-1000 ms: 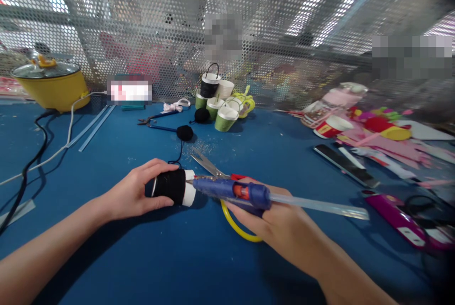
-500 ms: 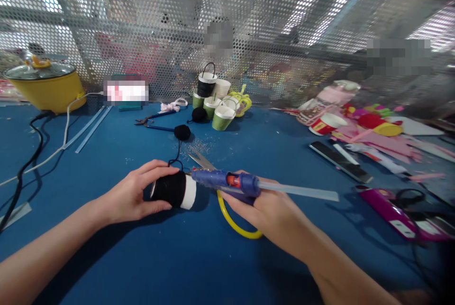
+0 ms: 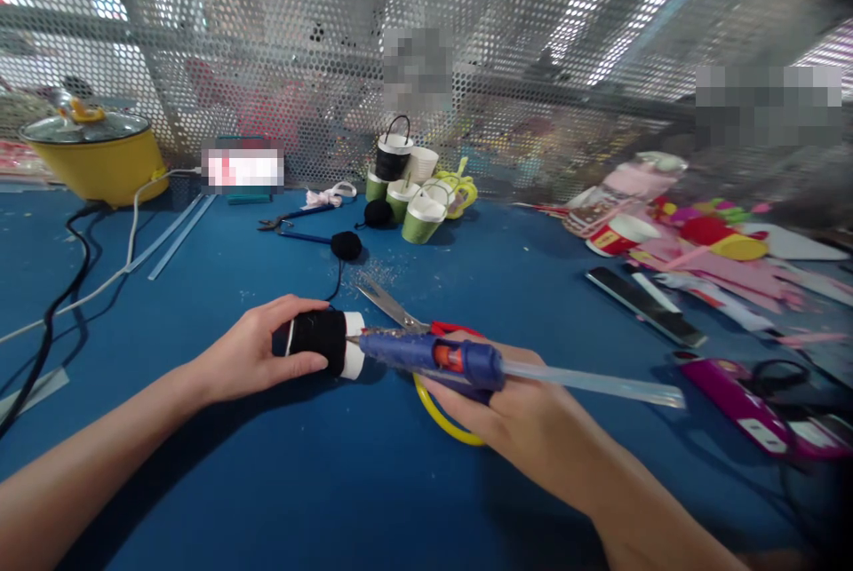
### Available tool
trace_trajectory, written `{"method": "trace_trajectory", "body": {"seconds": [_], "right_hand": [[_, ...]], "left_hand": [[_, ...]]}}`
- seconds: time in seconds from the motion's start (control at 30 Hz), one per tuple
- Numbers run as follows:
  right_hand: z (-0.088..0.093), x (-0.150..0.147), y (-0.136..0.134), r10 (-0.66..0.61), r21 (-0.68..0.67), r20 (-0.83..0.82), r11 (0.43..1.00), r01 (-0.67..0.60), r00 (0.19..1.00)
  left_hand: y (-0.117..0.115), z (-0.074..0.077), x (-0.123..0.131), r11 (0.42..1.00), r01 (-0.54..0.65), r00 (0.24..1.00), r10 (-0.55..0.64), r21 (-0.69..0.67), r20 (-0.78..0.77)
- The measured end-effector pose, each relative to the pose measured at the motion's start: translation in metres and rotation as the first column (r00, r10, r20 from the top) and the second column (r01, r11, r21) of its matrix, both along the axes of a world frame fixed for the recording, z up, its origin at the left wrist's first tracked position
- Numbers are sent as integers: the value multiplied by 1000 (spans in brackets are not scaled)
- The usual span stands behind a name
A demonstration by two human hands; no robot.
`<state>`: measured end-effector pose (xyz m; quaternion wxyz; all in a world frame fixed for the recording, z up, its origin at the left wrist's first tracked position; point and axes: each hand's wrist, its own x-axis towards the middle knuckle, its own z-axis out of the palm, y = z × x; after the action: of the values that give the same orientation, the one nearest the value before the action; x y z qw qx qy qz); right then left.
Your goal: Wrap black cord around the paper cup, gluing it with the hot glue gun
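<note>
My left hand (image 3: pixel 257 349) is wrapped round a paper cup covered in black yarn (image 3: pixel 324 342), lying on its side on the blue table (image 3: pixel 280 473). My right hand (image 3: pixel 506 407) grips a blue glue gun (image 3: pixel 433 353) with a clear glue stick (image 3: pixel 593 383) poking out of its back. The gun's tip touches the cup's white rim. A strand of black yarn runs from the cup up to a black yarn ball (image 3: pixel 346 244). Scissors with red handles (image 3: pixel 400 315) lie just behind the gun, and a yellow loop (image 3: pixel 440 420) lies under my right hand.
Several green and white paper cups (image 3: pixel 410 189) stand at the back by a perforated metal screen. A yellow pot (image 3: pixel 97 154) with cables is at far left. Pliers (image 3: pixel 297 220), glue sticks (image 3: pixel 177 233), pink craft scraps (image 3: pixel 706 256), a black strip (image 3: pixel 643 305) and a purple tool (image 3: pixel 746 411) lie around.
The cup and glue gun stay together with only slight shifting; the gun's tip has dropped from the cup's top edge to its white rim. Both hands keep their grip.
</note>
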<state>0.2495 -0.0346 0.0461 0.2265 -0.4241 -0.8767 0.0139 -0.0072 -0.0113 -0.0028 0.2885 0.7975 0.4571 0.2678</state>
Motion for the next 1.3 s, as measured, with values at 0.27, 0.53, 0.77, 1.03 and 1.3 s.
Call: {"method": "trace_trajectory", "body": {"seconds": [0.27,0.53,0.77,1.03,1.3], "right_hand": [[-3,3,-2,18,-170,-60,985,-28,998],[-4,3,-1,-12,-102,-23,995,9,1000],[1,4,3,59,165,124,983,-79,991],[-1,-1,10,-4,48,-4,999,4,1000],[-6,0,15,-34,-165,-83,986,20,996]], "left_hand": [[0,-7,-1,964,-34,977,88,-264,195],[0,-6,-1,980,-66,986,93,-189,136],[-1,-2,2,999,-14,1000,13,52,15],[-3,-5,0,974,68,998,-65,216,-23],[-2,-8,-1,952,125,992,-111,278,-64]]}}
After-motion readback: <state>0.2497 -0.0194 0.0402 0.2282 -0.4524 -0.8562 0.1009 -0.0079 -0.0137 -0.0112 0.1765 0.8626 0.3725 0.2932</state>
